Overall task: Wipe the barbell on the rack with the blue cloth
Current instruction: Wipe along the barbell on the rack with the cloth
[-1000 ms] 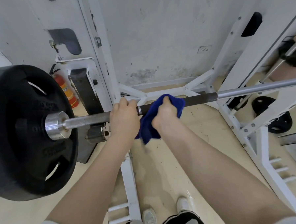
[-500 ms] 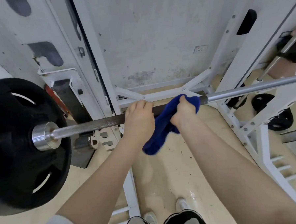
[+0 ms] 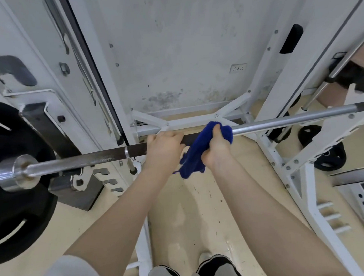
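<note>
Under the right hand [image 3: 216,149], the blue cloth [image 3: 200,151] is clamped round the barbell [image 3: 281,120] on the rack [image 3: 270,146]; just beside it, the left hand [image 3: 163,149] grips the bare bar. Squeeze evenly, slide toward the shiny section, twisting slightly to cover all round.

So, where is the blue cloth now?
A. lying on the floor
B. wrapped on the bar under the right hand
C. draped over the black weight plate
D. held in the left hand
B: the right hand grips the blue cloth around the barbell.
</note>
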Motion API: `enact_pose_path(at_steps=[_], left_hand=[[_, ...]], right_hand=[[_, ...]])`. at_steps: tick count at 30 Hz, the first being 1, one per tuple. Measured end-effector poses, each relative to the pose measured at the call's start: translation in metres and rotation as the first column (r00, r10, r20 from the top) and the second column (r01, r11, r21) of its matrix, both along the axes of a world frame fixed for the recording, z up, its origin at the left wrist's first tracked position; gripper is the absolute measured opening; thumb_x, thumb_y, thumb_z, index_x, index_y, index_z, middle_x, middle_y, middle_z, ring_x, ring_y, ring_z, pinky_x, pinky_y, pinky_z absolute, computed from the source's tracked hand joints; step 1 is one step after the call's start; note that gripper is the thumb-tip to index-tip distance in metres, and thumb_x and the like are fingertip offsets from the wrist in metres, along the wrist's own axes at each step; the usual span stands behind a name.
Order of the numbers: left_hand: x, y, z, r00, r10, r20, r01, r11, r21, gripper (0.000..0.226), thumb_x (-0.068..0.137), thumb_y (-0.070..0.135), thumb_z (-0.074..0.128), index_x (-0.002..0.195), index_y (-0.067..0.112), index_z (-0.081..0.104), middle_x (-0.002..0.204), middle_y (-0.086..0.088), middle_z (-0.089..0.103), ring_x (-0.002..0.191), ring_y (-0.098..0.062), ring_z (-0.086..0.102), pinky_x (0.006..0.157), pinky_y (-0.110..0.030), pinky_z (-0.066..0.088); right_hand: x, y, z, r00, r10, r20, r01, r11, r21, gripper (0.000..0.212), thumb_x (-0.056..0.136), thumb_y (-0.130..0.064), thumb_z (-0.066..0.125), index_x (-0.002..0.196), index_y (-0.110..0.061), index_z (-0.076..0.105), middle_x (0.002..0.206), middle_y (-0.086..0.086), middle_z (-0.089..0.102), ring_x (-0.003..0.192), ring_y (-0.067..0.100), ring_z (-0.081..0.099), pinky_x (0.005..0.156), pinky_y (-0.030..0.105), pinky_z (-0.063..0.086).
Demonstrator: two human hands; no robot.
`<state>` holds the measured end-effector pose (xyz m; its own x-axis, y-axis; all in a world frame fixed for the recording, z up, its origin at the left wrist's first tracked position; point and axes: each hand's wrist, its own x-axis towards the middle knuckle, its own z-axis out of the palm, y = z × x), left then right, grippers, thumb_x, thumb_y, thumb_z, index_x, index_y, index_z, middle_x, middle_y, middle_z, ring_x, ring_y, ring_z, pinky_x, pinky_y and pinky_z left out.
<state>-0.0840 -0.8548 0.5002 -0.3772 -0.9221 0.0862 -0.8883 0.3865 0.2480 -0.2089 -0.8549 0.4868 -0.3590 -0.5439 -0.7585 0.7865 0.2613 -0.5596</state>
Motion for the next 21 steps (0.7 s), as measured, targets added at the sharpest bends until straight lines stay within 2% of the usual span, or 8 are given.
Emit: enact_pose_path(at_steps=[3,6,9,11,15,17,19,21], left_hand=[[0.0,0.001,-0.006,1.0,0.024,-0.015,-0.024,1.0,-0.015,0.018,0.093,0.024,0.045,0.105,0.019,0.058,0.105,0.003,0.061,0.105,-0.021,0.05,0.087,-0.034,0.026],[-0.002,0.002,-0.014,0.996,0.066,-0.059,-0.069,0.996,-0.052,0.024,0.09,0.021,0.05,0.112,0.017,0.06,0.112,0.0,0.062,0.108,-0.024,0.051,0.088,-0.035,0.024],[-0.006,0.002,-0.017,0.987,0.118,-0.112,-0.126,0.99,-0.07,0.024,0.087,0.019,0.055,0.11,0.018,0.064,0.109,-0.001,0.065,0.107,-0.025,0.053,0.086,-0.035,0.024],[-0.006,0.002,-0.014,0.984,0.131,-0.121,-0.139,0.989,-0.057,0.026,0.087,0.019,0.056,0.111,0.021,0.064,0.108,0.001,0.065,0.108,-0.024,0.053,0.086,-0.035,0.024],[-0.006,0.003,-0.014,0.983,0.146,-0.116,-0.152,0.987,-0.048,0.027,0.089,0.018,0.052,0.112,0.024,0.062,0.108,0.005,0.064,0.109,-0.02,0.05,0.087,-0.033,0.021],[-0.008,0.005,-0.018,0.972,0.163,-0.166,-0.176,0.982,-0.063,0.026,0.088,0.016,0.054,0.11,0.024,0.064,0.107,0.006,0.065,0.109,-0.02,0.051,0.085,-0.03,0.019],[-0.009,0.006,-0.021,0.963,0.181,-0.2,-0.199,0.977,-0.077,0.027,0.088,0.017,0.056,0.112,0.024,0.063,0.111,0.006,0.065,0.11,-0.02,0.051,0.087,-0.031,0.019],[-0.007,0.006,-0.023,0.958,0.182,-0.222,-0.202,0.977,-0.073,0.029,0.088,0.02,0.057,0.116,0.024,0.062,0.116,0.005,0.065,0.113,-0.019,0.051,0.089,-0.031,0.02]], right_hand=[[-0.023,-0.001,0.008,0.989,-0.149,-0.021,0.149,0.989,-0.005,0.031,0.084,-0.045,0.063,0.094,-0.018,0.049,0.083,-0.001,0.056,0.076,0.018,0.054,0.069,0.038,0.045],[-0.026,-0.007,0.014,0.97,-0.239,-0.044,0.24,0.971,0.011,0.027,0.084,-0.044,0.064,0.09,-0.022,0.049,0.083,-0.005,0.057,0.083,0.017,0.055,0.085,0.038,0.047],[0.012,-0.001,0.005,0.998,-0.059,-0.009,0.058,0.997,-0.057,0.023,0.087,-0.032,0.064,0.081,-0.016,0.049,0.075,-0.003,0.052,0.068,0.015,0.052,0.075,0.033,0.048],[0.023,0.003,0.005,0.998,0.016,0.059,-0.013,0.998,-0.054,0.024,0.086,-0.03,0.066,0.082,-0.015,0.048,0.076,0.0,0.054,0.072,0.018,0.055,0.075,0.036,0.05],[-0.02,-0.005,0.006,0.998,-0.01,-0.061,0.014,0.997,0.075,0.032,0.089,-0.043,0.057,0.103,-0.016,0.047,0.089,-0.004,0.052,0.092,0.022,0.052,0.083,0.037,0.044],[-0.037,-0.007,0.005,0.984,-0.087,-0.156,0.104,0.989,0.105,0.031,0.09,-0.047,0.053,0.092,-0.017,0.047,0.083,-0.007,0.051,0.087,0.019,0.051,0.081,0.034,0.043],[-0.034,-0.009,0.007,0.986,-0.102,-0.13,0.117,0.986,0.12,0.031,0.088,-0.047,0.056,0.087,-0.017,0.048,0.077,-0.008,0.048,0.085,0.018,0.051,0.084,0.034,0.044],[-0.012,-0.008,0.003,0.999,-0.009,-0.051,0.015,0.992,0.125,0.038,0.088,-0.046,0.057,0.098,-0.012,0.042,0.082,-0.006,0.046,0.085,0.017,0.047,0.081,0.033,0.041]])
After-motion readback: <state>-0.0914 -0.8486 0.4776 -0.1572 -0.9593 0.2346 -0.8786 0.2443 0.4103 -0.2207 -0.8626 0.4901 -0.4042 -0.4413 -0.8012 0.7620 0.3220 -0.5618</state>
